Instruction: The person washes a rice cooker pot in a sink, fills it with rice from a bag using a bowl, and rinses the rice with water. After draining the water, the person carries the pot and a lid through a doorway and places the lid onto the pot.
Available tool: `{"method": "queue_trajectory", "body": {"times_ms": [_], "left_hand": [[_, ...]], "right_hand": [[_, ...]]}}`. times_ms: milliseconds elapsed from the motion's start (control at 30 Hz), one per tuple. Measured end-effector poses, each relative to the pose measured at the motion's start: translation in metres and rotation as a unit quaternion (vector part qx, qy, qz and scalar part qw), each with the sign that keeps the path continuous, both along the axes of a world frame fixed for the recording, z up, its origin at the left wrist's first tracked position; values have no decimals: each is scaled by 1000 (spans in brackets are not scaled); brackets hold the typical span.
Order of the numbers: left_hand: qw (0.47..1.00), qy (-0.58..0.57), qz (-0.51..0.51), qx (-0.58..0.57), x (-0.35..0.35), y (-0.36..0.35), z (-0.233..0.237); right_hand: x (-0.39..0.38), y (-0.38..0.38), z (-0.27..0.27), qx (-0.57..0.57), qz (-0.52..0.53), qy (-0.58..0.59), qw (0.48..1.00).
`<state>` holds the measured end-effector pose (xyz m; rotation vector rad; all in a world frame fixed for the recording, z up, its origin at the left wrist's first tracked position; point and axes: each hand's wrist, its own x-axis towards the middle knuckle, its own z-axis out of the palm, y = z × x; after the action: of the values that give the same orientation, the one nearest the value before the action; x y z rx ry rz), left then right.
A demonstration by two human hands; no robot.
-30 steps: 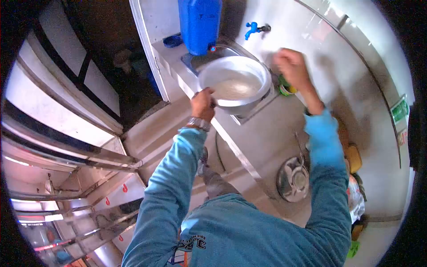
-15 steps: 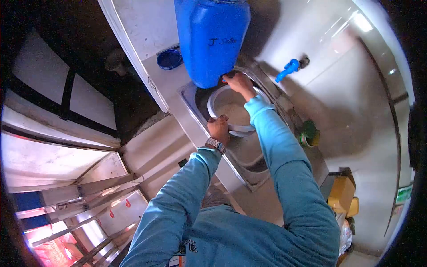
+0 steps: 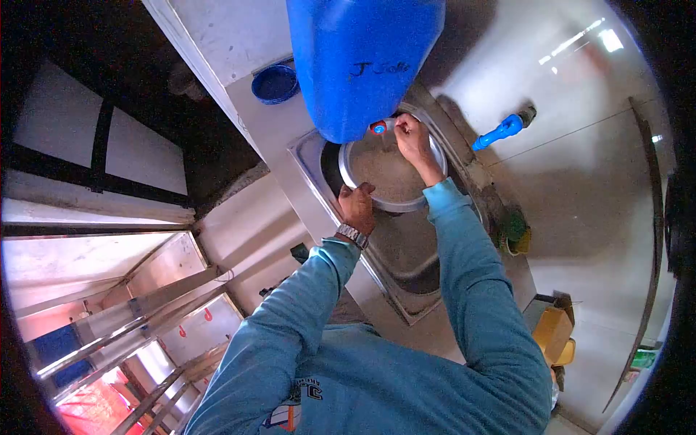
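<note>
A round metal pot with a pale, brownish bottom or contents rests in the steel sink. My left hand is closed on its near-left rim. Above the pot's far side, my right hand has its fingers curled together, just right of the small red-and-blue spigot. Whether those fingers pinch anything or touch the far rim cannot be made out. The spigot sits low on a big blue water container with black handwriting, which stands over the sink's far end.
A blue lid lies on the counter left of the container. On the right wall is a blue faucet. A green scrubber is beside the sink, and a yellow-brown box stands lower right.
My right hand has moved from the spigot to the right, leaving it visible. The pot appears shifted slightly toward the container, with its far part under the spigot. My left hand stays on the rim.
</note>
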<state>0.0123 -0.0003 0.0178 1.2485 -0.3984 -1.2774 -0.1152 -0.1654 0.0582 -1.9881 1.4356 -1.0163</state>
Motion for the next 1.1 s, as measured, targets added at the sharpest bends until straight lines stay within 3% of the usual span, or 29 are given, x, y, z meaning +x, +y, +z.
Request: {"method": "queue_trajectory", "body": {"times_ms": [33,100,167,300,333,367,400,433,467,500,567,600,633,667,700,733,800,833,867,900,933,1000,1033,1067,1100], "left_hand": [[988,-135,-48,-63,1,3,-3],[990,-117,-53,-55,-1,3,2],[993,-99,-55,-45,0,5,1],[976,-185,-81,-86,1,7,-34],[971,-204,-94,-79,2,2,-43],[972,-202,-97,-76,5,4,-39],[890,-426,-117,-111,9,8,-27],[756,-625,-132,-143,11,11,-19],[791,-579,-167,-106,12,9,-16],[792,-576,-169,-110,12,6,-23],[956,-256,-89,-109,2,8,-65],[993,36,-98,52,-7,-4,-102],[993,39,-99,51,-4,-5,-77],[952,-242,-180,40,3,-3,-28],[827,-503,-250,26,8,4,-1],[825,-504,-254,24,7,4,-6],[929,-351,-79,-91,1,9,-15],[929,-348,-83,-93,1,13,-13],[937,-319,-120,-74,6,12,4],[942,-292,-155,-55,9,10,13],[991,-76,-5,-105,-4,8,6],[994,-84,-45,-48,2,9,12],[993,-89,-78,10,4,9,14],[993,-89,-79,11,7,12,-2],[937,-318,-139,-42,11,15,-31]], "right_hand": [[-6,-5,-12,58,6,43,997],[-11,-5,-24,117,10,87,989],[-15,0,-39,51,93,268,957],[-18,-26,-114,182,130,218,950],[3,-32,-150,194,133,335,912],[8,-25,-146,199,132,335,911],[10,-8,-132,134,245,267,922],[9,10,-125,67,352,193,914],[-4,22,-138,2,347,245,905],[-14,30,-123,3,343,248,906],[-27,46,-62,142,334,372,854],[-27,50,-41,74,224,463,854],[-27,45,-42,75,223,466,853],[-27,41,-51,171,203,255,930],[-29,43,-64,259,167,24,951],[-25,41,-87,259,164,22,951],[-11,47,-118,262,250,-205,909],[-15,55,-115,262,245,-204,911],[-12,67,-86,232,304,4,924],[-10,72,-72,192,348,212,893],[-11,63,-83,190,346,212,894],[-20,35,-129,50,229,446,864],[-20,24,-129,52,227,446,864],[-17,14,-129,92,190,373,904],[-14,10,-130,131,151,294,935]]}}
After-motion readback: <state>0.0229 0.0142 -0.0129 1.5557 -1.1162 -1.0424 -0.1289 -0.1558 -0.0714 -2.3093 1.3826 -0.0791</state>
